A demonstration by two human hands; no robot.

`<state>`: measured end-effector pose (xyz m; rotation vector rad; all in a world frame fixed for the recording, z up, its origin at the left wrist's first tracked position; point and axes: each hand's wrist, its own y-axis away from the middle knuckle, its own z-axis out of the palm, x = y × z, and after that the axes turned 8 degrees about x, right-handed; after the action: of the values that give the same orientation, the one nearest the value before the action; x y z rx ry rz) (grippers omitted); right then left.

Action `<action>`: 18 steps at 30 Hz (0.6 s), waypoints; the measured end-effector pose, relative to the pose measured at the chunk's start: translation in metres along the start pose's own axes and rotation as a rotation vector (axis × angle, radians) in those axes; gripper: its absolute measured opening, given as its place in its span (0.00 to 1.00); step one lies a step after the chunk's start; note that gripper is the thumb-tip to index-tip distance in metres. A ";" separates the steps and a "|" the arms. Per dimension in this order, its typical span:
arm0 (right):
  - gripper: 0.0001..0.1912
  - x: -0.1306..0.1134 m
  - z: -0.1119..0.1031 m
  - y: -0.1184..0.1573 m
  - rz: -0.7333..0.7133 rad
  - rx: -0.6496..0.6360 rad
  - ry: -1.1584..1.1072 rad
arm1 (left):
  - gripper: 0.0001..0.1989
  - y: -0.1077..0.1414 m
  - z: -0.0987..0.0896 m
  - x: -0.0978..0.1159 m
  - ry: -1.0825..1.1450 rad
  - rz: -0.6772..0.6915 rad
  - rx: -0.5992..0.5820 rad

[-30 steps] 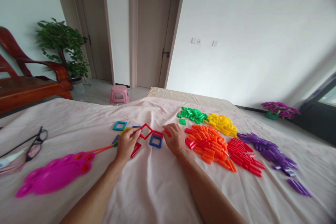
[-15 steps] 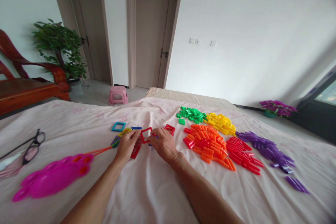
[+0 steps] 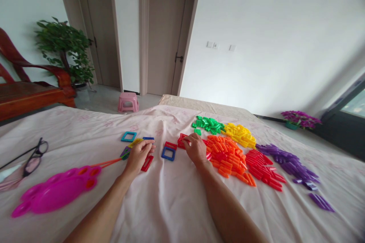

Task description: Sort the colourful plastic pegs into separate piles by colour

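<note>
My left hand point(image 3: 139, 156) hovers with loosely bent fingers and nothing visible in them, just above a red frame piece point(image 3: 147, 163) on the cloth. Close to its fingers lie a blue piece point(image 3: 148, 138), a yellow piece point(image 3: 135, 142) and a purple-green piece point(image 3: 124, 152). My right hand point(image 3: 196, 149) pinches a red square frame point(image 3: 182, 141) left of the orange pile; its fingers partly hide it, and another red frame seems to lie against it. Between my hands rest a blue square frame point(image 3: 168, 153) and a red frame point(image 3: 170, 145), touching. A teal square frame point(image 3: 129, 136) lies farther left.
Piles of green point(image 3: 209, 124), yellow point(image 3: 240, 134), orange point(image 3: 226, 155), red point(image 3: 264, 169) and purple pieces point(image 3: 295, 162) spread over the right side. A magenta paw-shaped plastic toy point(image 3: 57, 191) with orange sticks and eyeglasses point(image 3: 35, 157) lie left. A pink stool point(image 3: 128, 101) stands beyond the cloth.
My hands have parted. My right hand has carried the red square frame rightward to the other red frame, leaving the blue and red frames uncovered. My left hand has let go of it.
</note>
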<state>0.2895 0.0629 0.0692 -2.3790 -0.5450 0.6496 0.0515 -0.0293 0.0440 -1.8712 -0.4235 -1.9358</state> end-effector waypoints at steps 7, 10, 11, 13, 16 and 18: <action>0.15 -0.005 -0.001 0.001 -0.011 -0.031 0.064 | 0.21 0.000 -0.001 0.000 0.009 -0.012 -0.011; 0.35 -0.002 0.005 -0.001 0.010 -0.056 0.067 | 0.22 0.000 -0.001 0.000 0.007 -0.008 -0.014; 0.40 0.000 0.007 -0.003 0.021 -0.098 0.063 | 0.22 0.000 -0.001 0.000 0.006 -0.006 -0.017; 0.45 0.004 0.011 -0.005 0.052 -0.212 0.046 | 0.22 0.000 0.000 0.000 0.004 -0.005 -0.017; 0.45 0.008 0.014 -0.008 0.070 -0.321 0.033 | 0.22 0.000 0.000 0.000 0.010 -0.010 -0.017; 0.42 0.008 0.015 -0.009 0.041 -0.321 0.045 | 0.22 0.000 -0.001 0.000 0.014 -0.012 -0.019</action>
<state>0.2858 0.0807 0.0620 -2.7036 -0.6212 0.5593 0.0505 -0.0293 0.0438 -1.8705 -0.4139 -1.9657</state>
